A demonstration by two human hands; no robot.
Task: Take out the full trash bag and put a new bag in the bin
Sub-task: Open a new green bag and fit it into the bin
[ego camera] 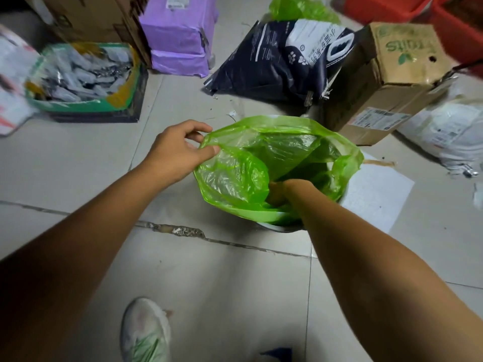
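A translucent green trash bag (pixel 282 152) lies draped over and into a white bin, of which only a sliver of near rim (pixel 271 227) shows. My left hand (pixel 180 147) pinches the bag's left edge between thumb and fingers and holds it up. My right hand (pixel 278 192) reaches down inside the bag; its fingers are hidden behind the green plastic, so its grip is unclear. Another green bag (pixel 298 7) lies bunched on the floor at the back.
The bin stands on a tiled floor (pixel 78 158). Behind it are a dark pet-food sack (pixel 269 64), a cardboard fruit box (pixel 386 79), a purple package (pixel 180 35) and a green tray of pouches (pixel 83 77). White paper (pixel 376 194) lies right of the bin. My shoe (pixel 145 333) is below.
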